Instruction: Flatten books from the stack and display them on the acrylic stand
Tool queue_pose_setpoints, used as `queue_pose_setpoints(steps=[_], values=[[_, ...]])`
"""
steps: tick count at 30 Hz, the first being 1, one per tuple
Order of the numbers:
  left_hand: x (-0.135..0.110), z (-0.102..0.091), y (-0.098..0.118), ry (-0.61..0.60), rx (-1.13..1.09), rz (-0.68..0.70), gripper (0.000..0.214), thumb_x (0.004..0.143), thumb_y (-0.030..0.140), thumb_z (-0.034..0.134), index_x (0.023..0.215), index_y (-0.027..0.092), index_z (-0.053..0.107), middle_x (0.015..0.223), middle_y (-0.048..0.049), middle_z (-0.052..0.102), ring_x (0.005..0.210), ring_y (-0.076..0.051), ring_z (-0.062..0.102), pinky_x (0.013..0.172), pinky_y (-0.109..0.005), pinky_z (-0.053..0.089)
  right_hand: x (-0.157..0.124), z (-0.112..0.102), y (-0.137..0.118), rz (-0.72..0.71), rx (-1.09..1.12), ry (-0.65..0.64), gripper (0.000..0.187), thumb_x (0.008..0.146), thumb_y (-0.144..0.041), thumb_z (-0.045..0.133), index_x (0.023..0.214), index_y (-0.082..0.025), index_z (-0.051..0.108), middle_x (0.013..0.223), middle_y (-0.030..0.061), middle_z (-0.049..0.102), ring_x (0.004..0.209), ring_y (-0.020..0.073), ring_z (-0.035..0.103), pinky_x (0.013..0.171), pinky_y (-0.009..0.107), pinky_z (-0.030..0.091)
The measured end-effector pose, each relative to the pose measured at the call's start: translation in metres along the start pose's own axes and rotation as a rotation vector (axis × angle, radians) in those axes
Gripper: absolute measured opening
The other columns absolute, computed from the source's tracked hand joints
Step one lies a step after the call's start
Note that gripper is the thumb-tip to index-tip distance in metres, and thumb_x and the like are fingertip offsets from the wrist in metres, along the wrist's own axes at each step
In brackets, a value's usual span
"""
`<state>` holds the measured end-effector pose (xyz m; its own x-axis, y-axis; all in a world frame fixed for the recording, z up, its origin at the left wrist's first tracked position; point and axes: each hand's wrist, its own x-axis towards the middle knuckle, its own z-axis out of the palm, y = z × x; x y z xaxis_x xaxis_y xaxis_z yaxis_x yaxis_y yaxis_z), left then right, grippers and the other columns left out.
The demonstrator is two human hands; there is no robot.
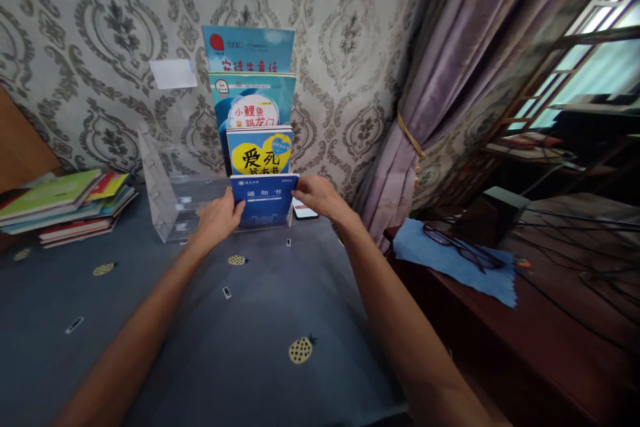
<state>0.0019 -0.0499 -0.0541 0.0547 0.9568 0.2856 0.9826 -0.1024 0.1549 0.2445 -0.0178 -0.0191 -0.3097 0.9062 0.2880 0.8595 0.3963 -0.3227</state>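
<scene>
A dark blue booklet (264, 203) stands upright in the lowest front tier of a clear acrylic book rack (159, 190). My left hand (220, 217) pinches its left edge, and my right hand (317, 197) grips the upper right edge. Rising in steps behind it are a blue and yellow book (260, 152), a teal book with a white circle (255, 103) and a taller light blue book (250, 47). Their lower parts are hidden by the ones in front. To the left of the books, the rack's tiers show bare plastic.
Stacks of books (75, 203) lie at the left on the dark blue tablecloth (200, 333). Behind my right hand lies a phone (305, 210). Eyeglasses (460, 247) rest on a blue cloth (425, 250) at the right, near loose cables. A tied purple curtain (400, 147) hangs beside the patterned wall.
</scene>
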Motion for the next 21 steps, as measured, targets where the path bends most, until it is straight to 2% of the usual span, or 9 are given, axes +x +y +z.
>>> queue_pose_setpoints(steps=[9, 13, 17, 21], values=[[-0.004, 0.002, -0.005, -0.037, -0.113, 0.034, 0.045, 0.101, 0.037, 0.045, 0.138, 0.012, 0.042, 0.110, -0.0169, 0.073, 0.104, -0.032, 0.071, 0.085, -0.039, 0.051, 0.002, -0.004, 0.005, -0.095, 0.026, -0.064, 0.020, 0.089, -0.027, 0.057, 0.088, -0.016, 0.073, 0.079, 0.0061, 0.074, 0.068, 0.0181, 0.065, 0.062, 0.026, 0.042], [-0.012, 0.000, -0.019, -0.016, -0.180, 0.107, 0.040, 0.099, 0.038, 0.050, 0.134, 0.020, 0.046, 0.113, -0.0126, 0.074, 0.104, -0.028, 0.070, 0.082, -0.036, 0.052, -0.001, -0.016, 0.007, -0.135, 0.063, -0.098, 0.027, 0.088, -0.039, 0.058, 0.099, -0.019, 0.073, 0.088, 0.0066, 0.077, 0.076, 0.0208, 0.070, 0.065, 0.028, 0.049], [-0.026, -0.003, -0.059, 0.035, -0.129, 0.061, 0.032, 0.098, 0.036, 0.052, 0.128, 0.025, 0.053, 0.113, -0.0088, 0.074, 0.102, -0.026, 0.070, 0.078, -0.035, 0.051, -0.017, -0.041, -0.002, -0.095, 0.005, -0.072, 0.044, 0.087, -0.048, 0.055, 0.114, -0.017, 0.071, 0.095, 0.0107, 0.079, 0.084, 0.0266, 0.073, 0.070, 0.034, 0.054], [-0.040, -0.013, -0.126, 0.122, -0.009, -0.073, 0.020, 0.097, 0.030, 0.047, 0.106, 0.023, 0.064, 0.097, -0.0068, 0.074, 0.092, -0.025, 0.069, 0.075, -0.032, 0.048, -0.035, -0.065, -0.013, -0.110, -0.066, 0.080, 0.055, 0.086, -0.057, 0.048, 0.113, -0.017, 0.073, 0.098, 0.0122, 0.079, 0.084, 0.0300, 0.074, 0.071, 0.039, 0.055]])
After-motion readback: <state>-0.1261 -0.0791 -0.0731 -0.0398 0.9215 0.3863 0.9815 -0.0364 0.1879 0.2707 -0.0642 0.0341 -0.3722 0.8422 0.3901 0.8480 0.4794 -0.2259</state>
